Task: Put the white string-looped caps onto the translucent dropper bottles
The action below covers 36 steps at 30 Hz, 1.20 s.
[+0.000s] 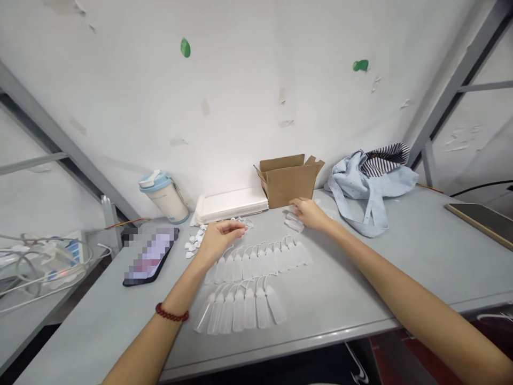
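Observation:
My left hand (pixel 222 238) hovers above the table, thumb and fingertips pinched together. Anything between them is too small to make out. Beside its fingertips lie clear looped pieces (pixel 249 222), and small white caps (pixel 192 247) are heaped at its left. My right hand (pixel 308 212) reaches to the far side, fingers curled down at a little pile of clear plastic tubes (pixel 294 222); its fingertips are partly hidden. Nearer to me lie two rows of translucent small bottles, a back row (pixel 260 262) and a front row (pixel 238 311), each bottle with a thin white strand at its top.
An open cardboard box (pixel 290 184) stands against the wall, beside a stack of white envelopes (pixel 232 205). A cup (pixel 166 198) and a phone (pixel 152 259) are at left. A light blue cloth bag (pixel 372 184) and another phone (pixel 483 222) are at right.

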### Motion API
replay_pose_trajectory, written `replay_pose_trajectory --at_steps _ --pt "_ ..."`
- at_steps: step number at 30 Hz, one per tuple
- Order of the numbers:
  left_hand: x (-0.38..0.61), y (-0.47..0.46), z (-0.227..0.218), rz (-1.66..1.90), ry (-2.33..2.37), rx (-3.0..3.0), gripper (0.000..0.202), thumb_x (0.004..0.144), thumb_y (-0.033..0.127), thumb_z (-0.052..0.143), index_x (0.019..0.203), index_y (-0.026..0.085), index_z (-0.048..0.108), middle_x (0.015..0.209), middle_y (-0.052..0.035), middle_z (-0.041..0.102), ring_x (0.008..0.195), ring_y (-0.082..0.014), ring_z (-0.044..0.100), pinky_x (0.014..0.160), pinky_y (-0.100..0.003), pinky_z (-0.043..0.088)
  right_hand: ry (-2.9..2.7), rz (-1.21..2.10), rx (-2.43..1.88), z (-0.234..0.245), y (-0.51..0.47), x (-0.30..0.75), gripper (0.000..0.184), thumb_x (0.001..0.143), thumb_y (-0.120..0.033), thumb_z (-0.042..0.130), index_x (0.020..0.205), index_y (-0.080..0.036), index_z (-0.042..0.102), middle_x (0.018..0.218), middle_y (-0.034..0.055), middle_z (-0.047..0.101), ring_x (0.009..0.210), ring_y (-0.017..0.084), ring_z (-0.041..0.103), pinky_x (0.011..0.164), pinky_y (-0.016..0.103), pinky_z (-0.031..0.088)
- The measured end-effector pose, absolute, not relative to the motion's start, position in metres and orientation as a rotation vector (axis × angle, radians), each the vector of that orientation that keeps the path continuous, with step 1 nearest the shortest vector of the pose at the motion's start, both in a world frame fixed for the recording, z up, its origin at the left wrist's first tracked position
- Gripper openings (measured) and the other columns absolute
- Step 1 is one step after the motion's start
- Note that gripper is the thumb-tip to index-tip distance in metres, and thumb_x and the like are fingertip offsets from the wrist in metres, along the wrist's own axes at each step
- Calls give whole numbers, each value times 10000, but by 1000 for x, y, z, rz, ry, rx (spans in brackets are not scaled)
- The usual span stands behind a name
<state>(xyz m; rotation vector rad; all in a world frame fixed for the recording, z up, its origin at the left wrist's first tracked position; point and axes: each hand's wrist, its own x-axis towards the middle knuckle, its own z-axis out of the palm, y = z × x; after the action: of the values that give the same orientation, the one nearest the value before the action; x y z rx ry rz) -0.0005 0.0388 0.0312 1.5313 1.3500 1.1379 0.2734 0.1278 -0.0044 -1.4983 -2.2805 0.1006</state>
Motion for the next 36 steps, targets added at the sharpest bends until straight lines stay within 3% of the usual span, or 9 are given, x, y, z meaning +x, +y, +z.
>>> replay_pose_trajectory --at_steps 9,19,32,36 --pt "6 23 29 1284 1389 1749 142 705 278 674 778 170 731 822 -46 749 792 -207 691 755 -308 556 -2164 374 -802 20 47 200 324 837 -55 468 1133 -159 551 1087 116 598 978 212 590 823 366 484" --pt "13 17 21 1354 1344 1740 150 731 267 665 817 161 728 867 -57 744 826 -203 689 782 -309 560 -2166 437 -832 8 45 198 341 795 2 490 1086 -160 569 1046 104 609 941 205 601 803 376 495" --pt "16 6 23 1309 1217 2413 238 842 220 538 1004 170 705 1197 -110 656 1115 -236 616 983 -391 485 -2040 554 -850 10 39 191 445 811 -87 525 1243 -192 551 1079 99 671 837 170 639 703 306 512" --pt "16 2 26 1300 1183 2459 247 847 214 519 1008 185 704 1217 -106 645 1123 -239 611 973 -386 490 -1958 666 -871 15 37 191 402 794 -99 536 1181 -188 588 1068 88 677 809 160 645 691 293 510"
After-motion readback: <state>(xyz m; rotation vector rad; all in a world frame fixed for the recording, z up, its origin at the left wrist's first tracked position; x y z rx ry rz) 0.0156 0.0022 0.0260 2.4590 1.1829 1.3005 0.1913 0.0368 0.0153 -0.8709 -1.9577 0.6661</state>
